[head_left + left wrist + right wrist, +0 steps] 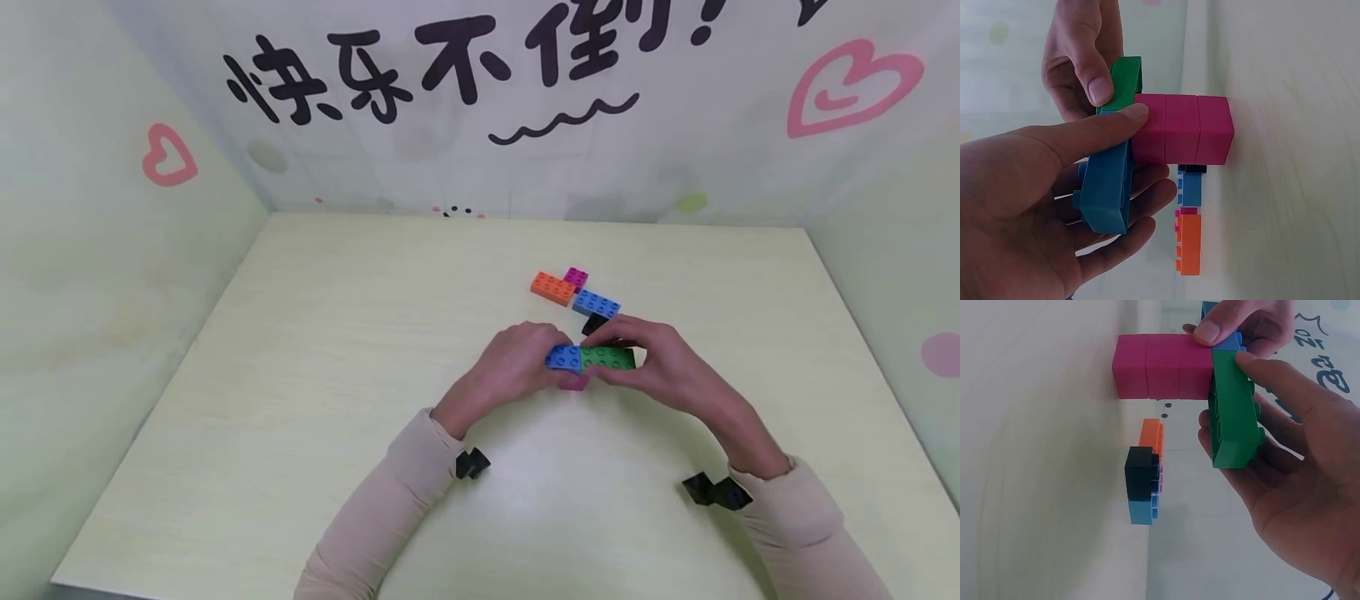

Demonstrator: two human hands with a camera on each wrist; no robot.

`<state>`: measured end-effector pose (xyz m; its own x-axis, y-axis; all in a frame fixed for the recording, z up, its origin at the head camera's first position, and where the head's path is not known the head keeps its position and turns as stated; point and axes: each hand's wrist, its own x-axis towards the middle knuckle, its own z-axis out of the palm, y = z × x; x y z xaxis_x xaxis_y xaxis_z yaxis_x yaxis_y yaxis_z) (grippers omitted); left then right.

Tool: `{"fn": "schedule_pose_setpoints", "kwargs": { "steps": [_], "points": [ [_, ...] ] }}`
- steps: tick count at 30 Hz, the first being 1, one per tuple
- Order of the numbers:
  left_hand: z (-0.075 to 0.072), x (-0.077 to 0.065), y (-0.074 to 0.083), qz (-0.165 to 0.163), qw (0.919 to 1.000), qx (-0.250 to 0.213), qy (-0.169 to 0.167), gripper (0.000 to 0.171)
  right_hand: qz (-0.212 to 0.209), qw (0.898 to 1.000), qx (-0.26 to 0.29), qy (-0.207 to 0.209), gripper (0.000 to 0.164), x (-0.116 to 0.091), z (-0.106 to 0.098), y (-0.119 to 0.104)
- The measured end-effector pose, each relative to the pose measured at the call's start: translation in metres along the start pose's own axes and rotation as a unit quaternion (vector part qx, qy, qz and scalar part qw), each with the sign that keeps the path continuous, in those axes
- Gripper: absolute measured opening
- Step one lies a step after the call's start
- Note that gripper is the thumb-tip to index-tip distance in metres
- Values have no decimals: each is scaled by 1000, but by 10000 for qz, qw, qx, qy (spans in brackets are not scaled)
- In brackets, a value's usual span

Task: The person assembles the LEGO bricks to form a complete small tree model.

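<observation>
A stack of pink bricks stands upright on the table, with a blue brick and a green brick side by side on its top, each overhanging one side. My left hand grips the blue brick, its thumb lying across the joint with the upper pink brick and its fingers behind. On the other side my right hand holds the green brick between thumb and fingers. In the right wrist view, the green brick's outer end projects past the stack.
Behind the stack lie several loose bricks: an orange one, a small magenta one, another blue one and a black one partly hidden by my right hand. A printed cloth wall borders the table's back edge.
</observation>
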<state>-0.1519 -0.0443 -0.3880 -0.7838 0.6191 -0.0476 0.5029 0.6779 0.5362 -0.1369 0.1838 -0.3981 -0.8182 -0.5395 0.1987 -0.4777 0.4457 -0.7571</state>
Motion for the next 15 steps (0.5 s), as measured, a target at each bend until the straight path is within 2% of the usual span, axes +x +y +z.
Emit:
{"fn": "schedule_pose_setpoints", "kwargs": {
  "steps": [9, 15],
  "points": [
    [5, 0, -1, -61, 10000, 10, 53, 35, 268, 9992, -12, -284, 37, 0, 1, 1],
    [5, 1, 1, 55, 9998, 153, 104, 38, 343, 9985, -311, -294, 41, 0, 7, 9]
  ]
}}
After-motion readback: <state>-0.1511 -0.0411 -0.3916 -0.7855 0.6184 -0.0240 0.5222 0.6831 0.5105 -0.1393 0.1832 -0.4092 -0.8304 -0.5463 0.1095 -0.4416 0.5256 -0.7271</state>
